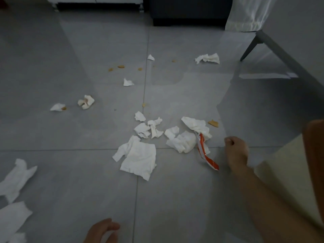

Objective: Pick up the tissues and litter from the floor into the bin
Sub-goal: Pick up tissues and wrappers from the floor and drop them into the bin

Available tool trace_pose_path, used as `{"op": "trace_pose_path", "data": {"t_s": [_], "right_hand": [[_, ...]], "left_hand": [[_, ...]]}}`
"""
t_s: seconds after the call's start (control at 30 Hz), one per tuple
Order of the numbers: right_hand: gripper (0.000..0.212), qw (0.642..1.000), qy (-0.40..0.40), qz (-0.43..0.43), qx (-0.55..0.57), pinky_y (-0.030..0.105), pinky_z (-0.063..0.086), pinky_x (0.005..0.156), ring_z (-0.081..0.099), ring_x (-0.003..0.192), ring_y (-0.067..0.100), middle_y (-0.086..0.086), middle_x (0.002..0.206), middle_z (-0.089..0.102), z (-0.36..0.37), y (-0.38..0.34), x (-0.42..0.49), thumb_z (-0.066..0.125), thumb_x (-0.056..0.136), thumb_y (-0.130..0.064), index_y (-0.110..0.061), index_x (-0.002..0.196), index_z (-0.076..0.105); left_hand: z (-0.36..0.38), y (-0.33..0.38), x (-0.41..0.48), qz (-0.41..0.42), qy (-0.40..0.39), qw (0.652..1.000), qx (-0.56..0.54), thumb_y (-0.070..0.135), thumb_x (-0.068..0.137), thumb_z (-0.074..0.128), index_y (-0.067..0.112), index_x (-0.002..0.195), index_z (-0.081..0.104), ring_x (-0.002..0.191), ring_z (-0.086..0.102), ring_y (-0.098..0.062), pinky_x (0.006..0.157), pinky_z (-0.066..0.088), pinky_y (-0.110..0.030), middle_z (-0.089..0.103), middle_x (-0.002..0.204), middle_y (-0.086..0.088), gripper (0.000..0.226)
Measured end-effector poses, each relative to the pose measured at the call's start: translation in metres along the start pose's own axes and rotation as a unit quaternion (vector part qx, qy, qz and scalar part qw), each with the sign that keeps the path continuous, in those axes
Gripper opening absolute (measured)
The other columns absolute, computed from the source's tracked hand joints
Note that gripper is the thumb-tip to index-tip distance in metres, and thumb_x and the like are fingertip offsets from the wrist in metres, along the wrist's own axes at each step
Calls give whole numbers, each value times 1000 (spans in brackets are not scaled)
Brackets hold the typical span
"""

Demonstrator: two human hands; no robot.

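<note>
Tissues (138, 158) lie scattered over the grey floor (70, 181), thickest in a cluster at the middle, with more at the left edge and a few well apart toward the far furniture. An orange-and-white wrapper (201, 142) pokes out from under the cluster's right side, and yellow crumbs (213, 123) dot the tiles. Our right hand (235, 151) hovers just beside the wrapper with its fingers curled under. We see it from the back and cannot tell whether it holds anything. Our left hand (101, 230) sits at the bottom edge, fingers loosely bent, holding nothing. We see no bin we can name for certain (the pale shape at the right edge may or may not be it).

As we judge it, pulling the wrapper could drag the tissue lying on it and scatter the pile. Thin sheets pinched at a corner may tear into scraps. The crumbs look flat and brittle, so they may break under our fingertips. In this dim light the outlying pieces are easy to miss.
</note>
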State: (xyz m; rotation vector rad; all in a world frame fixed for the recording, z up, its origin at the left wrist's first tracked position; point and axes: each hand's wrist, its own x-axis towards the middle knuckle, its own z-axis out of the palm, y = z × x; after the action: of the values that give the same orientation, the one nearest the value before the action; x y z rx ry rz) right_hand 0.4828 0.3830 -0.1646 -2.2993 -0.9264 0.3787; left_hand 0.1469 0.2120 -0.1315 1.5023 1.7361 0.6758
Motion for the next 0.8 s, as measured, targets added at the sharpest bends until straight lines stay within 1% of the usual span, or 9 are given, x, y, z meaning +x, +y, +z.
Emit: {"op": "trace_pose_path", "data": {"t_s": [0.03,0.1,0.17,0.27,0.37,0.47,0.53,0.67,0.8], "right_hand": [[20,997,0,12,76,34,50,73,61,84,27,17,99,68,1,-10,-2,49,91,-12,-9,96,68],[12,989,-33,-55,136,33,50,74,62,87,24,15,103,68,7,-32,-9,58,87,-15,-15,86,70],[6,974,-128,-125,138,37,43,100,52,117,27,16,127,56,20,-47,-4,66,82,-17,-16,83,72],[17,945,-258,-193,-58,35,1,116,12,143,18,6,154,23,44,-61,1,67,81,-32,-27,96,72],[42,890,-347,-203,-218,39,4,116,19,140,20,4,150,28,63,-54,-9,58,77,-43,-27,115,60],[19,901,-278,-258,-211,35,28,100,43,121,25,5,126,52,61,-37,-25,54,86,-26,-25,97,69],[16,928,-247,-245,-132,35,36,90,52,105,30,13,110,56,55,-26,-38,53,89,-17,-15,93,68],[25,940,-222,-232,-118,35,43,75,57,88,31,17,97,60,41,-14,-59,41,97,-24,-5,94,57],[32,970,-147,-192,12,29,33,59,54,66,28,16,68,57,20,-23,-76,45,96,-23,-4,71,53]], "left_hand": [[-52,-14,2,-35,-11,995,-93,13,56,66,19,67,72,82,49,30,79,33,4,55,86,49,14],[-57,-23,5,-45,46,997,-43,11,58,74,18,74,71,81,54,21,74,38,-2,57,80,49,18],[-63,-23,3,-34,34,999,-17,7,59,79,25,77,70,78,57,16,69,39,-3,65,79,36,27],[-63,-17,3,-26,68,996,-51,17,57,62,59,75,61,85,59,6,79,37,-1,70,78,0,46],[-67,-12,-3,-38,60,997,-30,12,67,67,54,78,64,84,55,20,80,34,2,68,81,1,43],[-70,-8,-13,-42,58,997,-11,3,69,72,30,55,69,91,54,17,79,34,2,65,93,9,30],[-69,-14,-18,-30,72,997,-5,-7,68,72,24,58,67,91,56,9,70,37,0,58,102,20,34],[-72,-22,-24,-30,73,997,-13,-1,70,73,49,77,64,87,60,1,67,38,1,59,100,28,50],[-70,-29,-15,-67,26,997,-23,-3,71,72,63,64,61,79,52,30,74,34,6,67,93,6,67]]}}
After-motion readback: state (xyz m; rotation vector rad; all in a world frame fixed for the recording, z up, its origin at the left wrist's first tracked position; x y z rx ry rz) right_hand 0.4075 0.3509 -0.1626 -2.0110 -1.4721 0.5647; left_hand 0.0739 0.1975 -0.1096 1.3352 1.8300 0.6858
